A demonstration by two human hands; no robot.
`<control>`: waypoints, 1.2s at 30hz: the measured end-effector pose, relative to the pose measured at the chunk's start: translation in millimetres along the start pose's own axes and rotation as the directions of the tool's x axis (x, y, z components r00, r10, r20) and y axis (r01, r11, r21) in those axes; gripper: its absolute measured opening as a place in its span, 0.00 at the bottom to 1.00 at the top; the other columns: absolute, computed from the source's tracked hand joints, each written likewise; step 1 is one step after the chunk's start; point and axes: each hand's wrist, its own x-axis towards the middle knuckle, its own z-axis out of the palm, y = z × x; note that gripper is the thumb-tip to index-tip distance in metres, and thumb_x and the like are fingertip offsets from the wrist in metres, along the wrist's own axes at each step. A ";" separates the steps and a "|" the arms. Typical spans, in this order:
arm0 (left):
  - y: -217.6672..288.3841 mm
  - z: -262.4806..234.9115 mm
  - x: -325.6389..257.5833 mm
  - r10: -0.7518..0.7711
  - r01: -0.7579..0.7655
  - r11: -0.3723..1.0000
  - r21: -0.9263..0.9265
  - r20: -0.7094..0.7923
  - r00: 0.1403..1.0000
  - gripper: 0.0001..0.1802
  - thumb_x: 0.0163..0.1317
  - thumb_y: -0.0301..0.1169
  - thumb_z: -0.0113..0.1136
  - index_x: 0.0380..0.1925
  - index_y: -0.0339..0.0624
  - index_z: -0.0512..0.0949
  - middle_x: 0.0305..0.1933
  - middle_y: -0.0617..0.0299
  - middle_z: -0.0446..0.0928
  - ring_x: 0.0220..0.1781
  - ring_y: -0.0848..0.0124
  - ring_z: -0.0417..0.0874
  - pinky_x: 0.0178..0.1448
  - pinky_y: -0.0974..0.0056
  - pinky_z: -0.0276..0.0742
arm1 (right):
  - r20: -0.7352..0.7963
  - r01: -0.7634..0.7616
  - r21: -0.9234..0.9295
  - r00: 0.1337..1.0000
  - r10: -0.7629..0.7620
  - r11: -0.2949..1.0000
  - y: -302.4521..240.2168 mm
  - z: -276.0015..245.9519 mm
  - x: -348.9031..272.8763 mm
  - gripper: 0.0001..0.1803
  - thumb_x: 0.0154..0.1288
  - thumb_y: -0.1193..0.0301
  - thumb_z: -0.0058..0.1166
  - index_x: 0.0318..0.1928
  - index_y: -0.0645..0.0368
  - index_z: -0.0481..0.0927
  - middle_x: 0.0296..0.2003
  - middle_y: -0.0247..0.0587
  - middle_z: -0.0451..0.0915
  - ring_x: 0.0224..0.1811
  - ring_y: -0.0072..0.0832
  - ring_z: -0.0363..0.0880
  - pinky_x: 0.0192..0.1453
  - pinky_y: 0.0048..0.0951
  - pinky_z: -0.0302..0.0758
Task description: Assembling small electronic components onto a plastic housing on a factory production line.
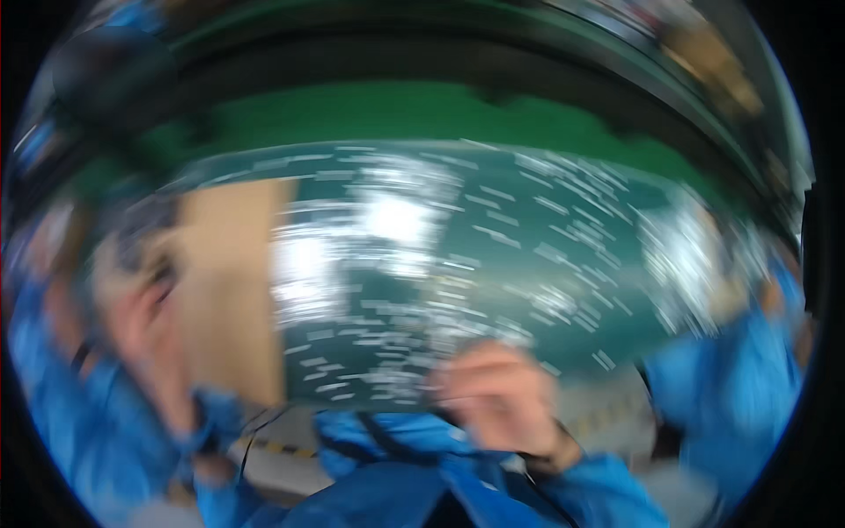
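**Work surface: dark green bench, heavily blurred**

A dark green bench top (528,264) spans the view, scattered with small pale flecks, kind indeterminable through motion blur. A tan cardboard sheet (231,282) lies flat at its left end.

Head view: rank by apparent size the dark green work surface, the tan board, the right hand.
1. dark green work surface, clearly the largest.
2. tan board.
3. right hand, which looks smallest, though heavy blur and its nearness to the camera make this unsure.
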 end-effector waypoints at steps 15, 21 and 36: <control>146.7 29.8 -56.5 0.528 -0.433 0.711 -0.555 0.013 0.849 0.20 0.37 0.21 0.71 0.37 0.40 0.87 0.36 0.61 0.81 0.34 0.62 0.77 0.38 0.59 0.68 | -0.022 -0.060 -0.163 0.998 0.057 0.985 2.7 8.3 -3.2 0.10 0.66 0.79 0.53 0.47 0.67 0.76 0.44 0.53 0.83 0.47 0.46 0.84 0.49 0.36 0.83; 169.4 29.2 -48.6 0.489 -0.515 0.607 -0.606 -0.226 0.842 0.19 0.49 0.28 0.70 0.44 0.41 0.85 0.45 0.61 0.78 0.34 0.70 0.75 0.43 0.65 0.72 | -0.061 -0.068 -0.162 0.996 0.059 0.985 -6.9 -7.9 -11.2 0.11 0.65 0.87 0.48 0.44 0.64 0.65 0.39 0.59 0.85 0.34 0.41 0.86 0.38 0.32 0.81; 164.5 43.3 -96.2 0.282 0.628 -0.373 -0.683 0.561 0.778 0.37 0.67 0.38 0.64 0.69 0.29 0.62 0.71 0.39 0.65 0.75 0.53 0.66 0.77 0.50 0.61 | -0.188 -0.307 0.163 0.923 0.335 0.938 -21.6 7.0 -22.4 0.07 0.77 0.74 0.43 0.45 0.63 0.62 0.38 0.55 0.78 0.39 0.34 0.83 0.41 0.32 0.85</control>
